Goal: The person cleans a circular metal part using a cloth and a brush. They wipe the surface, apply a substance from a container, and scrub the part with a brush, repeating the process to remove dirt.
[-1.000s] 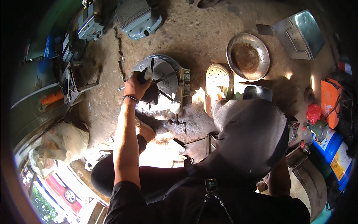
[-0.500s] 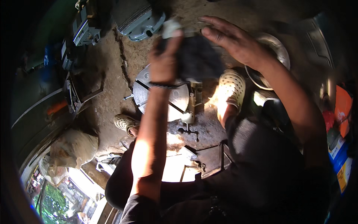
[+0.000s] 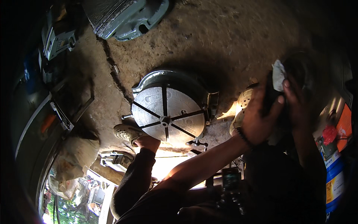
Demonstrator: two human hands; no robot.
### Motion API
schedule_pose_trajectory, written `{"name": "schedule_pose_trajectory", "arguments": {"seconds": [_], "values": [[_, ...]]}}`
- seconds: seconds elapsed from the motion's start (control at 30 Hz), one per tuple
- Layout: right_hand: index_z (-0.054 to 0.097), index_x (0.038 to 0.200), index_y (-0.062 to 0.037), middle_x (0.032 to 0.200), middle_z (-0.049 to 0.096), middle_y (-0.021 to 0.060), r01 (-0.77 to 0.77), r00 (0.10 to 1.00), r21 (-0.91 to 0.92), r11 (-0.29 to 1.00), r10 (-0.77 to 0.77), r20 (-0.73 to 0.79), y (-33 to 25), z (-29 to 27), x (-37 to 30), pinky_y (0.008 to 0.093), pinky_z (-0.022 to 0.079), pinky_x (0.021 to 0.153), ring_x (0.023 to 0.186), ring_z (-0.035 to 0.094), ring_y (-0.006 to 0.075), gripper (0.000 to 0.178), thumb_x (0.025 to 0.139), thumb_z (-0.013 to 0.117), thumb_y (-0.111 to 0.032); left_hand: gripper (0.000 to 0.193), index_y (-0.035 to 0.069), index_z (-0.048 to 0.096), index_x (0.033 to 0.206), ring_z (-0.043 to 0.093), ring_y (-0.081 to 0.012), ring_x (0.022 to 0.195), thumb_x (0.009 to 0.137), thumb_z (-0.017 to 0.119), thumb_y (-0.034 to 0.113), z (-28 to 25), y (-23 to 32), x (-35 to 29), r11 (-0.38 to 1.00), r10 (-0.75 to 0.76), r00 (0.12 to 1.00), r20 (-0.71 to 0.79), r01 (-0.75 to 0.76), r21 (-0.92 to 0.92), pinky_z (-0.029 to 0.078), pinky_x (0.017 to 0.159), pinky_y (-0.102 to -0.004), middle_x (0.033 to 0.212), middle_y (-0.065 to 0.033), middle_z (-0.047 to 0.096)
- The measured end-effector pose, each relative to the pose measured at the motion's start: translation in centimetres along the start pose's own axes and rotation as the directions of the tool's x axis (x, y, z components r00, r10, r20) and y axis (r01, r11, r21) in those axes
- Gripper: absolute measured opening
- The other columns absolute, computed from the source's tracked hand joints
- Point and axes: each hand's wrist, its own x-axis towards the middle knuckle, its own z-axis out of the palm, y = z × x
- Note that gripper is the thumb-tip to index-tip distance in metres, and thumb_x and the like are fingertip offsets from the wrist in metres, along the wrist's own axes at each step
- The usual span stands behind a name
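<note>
Both my hands are to the right, over the shaded floor beside my right shoe. My left hand [image 3: 257, 121], with a dark braided band at the wrist, is closed round a dark, cloth-like piece [image 3: 270, 91], its thumb and fingers on either side. At the top of that piece a crumpled white scrap [image 3: 278, 75] sticks up. My right hand [image 3: 297, 102] is close against it, one fingertip at the scrap's lower edge; shadow hides its other fingers. Left of my hands, a rotary table [image 3: 149, 100] with a round, slotted metal face rests on the floor between my feet.
A grey-green machine casting [image 3: 149, 18] stands at the far left, with a smaller machine part [image 3: 57, 43] beside it. A plastic bag [image 3: 76, 153] lies at the near left. Blue containers [image 3: 335, 183] and an orange item [image 3: 344, 121] stand at the right edge.
My hands have swung from above the rotary table to the right, carrying the dark piece and white scrap. The view has shifted too, and the table's whole round face now shows.
</note>
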Motion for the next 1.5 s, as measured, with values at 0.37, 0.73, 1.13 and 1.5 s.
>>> {"name": "schedule_pose_trajectory", "arguments": {"seconds": [0.37, 0.73, 1.13, 1.5], "values": [[0.040, 0.146, 0.0008, 0.135, 0.054, 0.0119, -0.236, 0.812, 0.320, 0.917, 0.005, 0.584, -4.8, 3.5, 3.7, 0.0343, 0.037, 0.104, 0.119, 0.051, 0.0192, 0.058, 0.099, 0.047, -0.033, 0.081, -0.003, 0.028, 0.149, 0.059, -0.0406, 0.112, 0.086, 0.072, 0.022, -5.4, 2.7, 2.2, 0.946, 0.104, 0.991, -0.089, -0.071, 0.315, 0.050, 0.093, -0.0412, 0.125, -0.0285, 0.052], [0.053, 0.132, -0.0013, 0.113, 0.061, 0.0064, -0.338, 0.715, 0.156, 0.928, 0.145, 0.684, -6.9, 4.6, 6.7, 0.0259, 0.048, 0.084, 0.099, 0.056, 0.0100, 0.042, 0.095, 0.066, -0.018, 0.093, -0.004, 0.018, 0.153, 0.058, -0.0373, 0.111, 0.080, 0.074, 0.013, -7.4, 3.7, 2.1, 0.947, 0.062, 0.994, -0.088, -0.030, 0.319, 0.048, 0.094, -0.0393, 0.122, -0.0253, 0.053], [0.062, 0.109, 0.0008, 0.090, 0.060, -0.0006, -0.104, 0.716, 0.025, 0.994, 0.057, 0.696, -12.8, 9.3, 10.8, 0.0237, 0.044, 0.078, 0.085, 0.053, 0.0049, 0.022, 0.098, 0.059, -0.017, 0.083, 0.000, 0.010, 0.155, 0.043, -0.0268, 0.135, 0.093, 0.064, 0.012, -6.8, 3.3, 1.9, 0.905, -0.058, 0.955, -0.291, -0.072, -0.418, 0.033, 0.112, -0.0367, 0.149, -0.0210, 0.038], [0.069, 0.112, -0.0109, 0.108, 0.065, 0.0095, 0.800, 0.327, -0.059, 0.597, -0.353, 0.876, -19.6, 21.5, 11.5, 0.0385, 0.046, 0.094, 0.106, 0.059, 0.0297, 0.024, 0.088, 0.066, -0.015, 0.058, -0.001, 0.022, 0.150, 0.043, -0.0181, 0.130, 0.102, 0.051, 0.012, -11.3, 6.6, 3.1, 0.555, -0.349, 0.778, -0.522, -0.278, -0.785, 0.035, 0.108, -0.0316, 0.143, -0.0131, 0.042]]}}
